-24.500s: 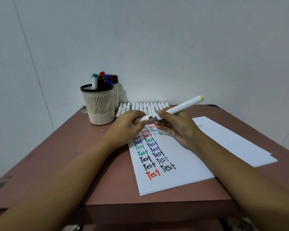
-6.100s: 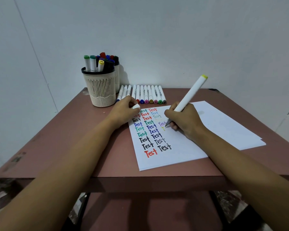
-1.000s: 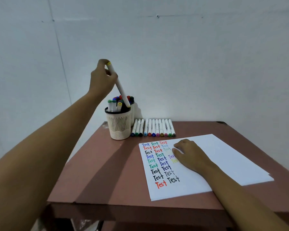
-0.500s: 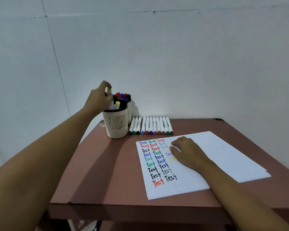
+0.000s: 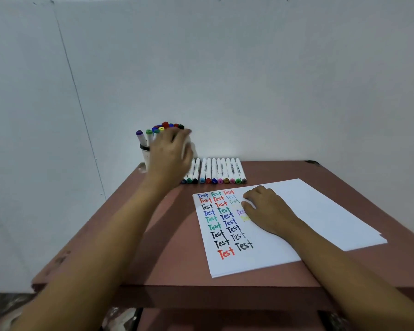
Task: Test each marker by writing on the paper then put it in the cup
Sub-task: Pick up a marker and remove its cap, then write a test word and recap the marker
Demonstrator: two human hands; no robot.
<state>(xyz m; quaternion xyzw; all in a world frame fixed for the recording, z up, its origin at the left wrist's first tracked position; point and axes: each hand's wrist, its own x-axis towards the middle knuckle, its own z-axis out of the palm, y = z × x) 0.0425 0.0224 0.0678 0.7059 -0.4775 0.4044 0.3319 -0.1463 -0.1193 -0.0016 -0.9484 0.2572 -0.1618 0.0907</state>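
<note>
Left hand (image 5: 169,155), right hand (image 5: 265,209); eleven markers (image 5: 216,170) rowed.

My left hand (image 5: 171,154) reached out just left of the frame's centre, blurred, fingers loose, gripping nothing. Its forearm (image 5: 101,247) ran up from the lower left. My right hand (image 5: 265,209) lay palm down right of centre, fingers loosely curled.
</note>
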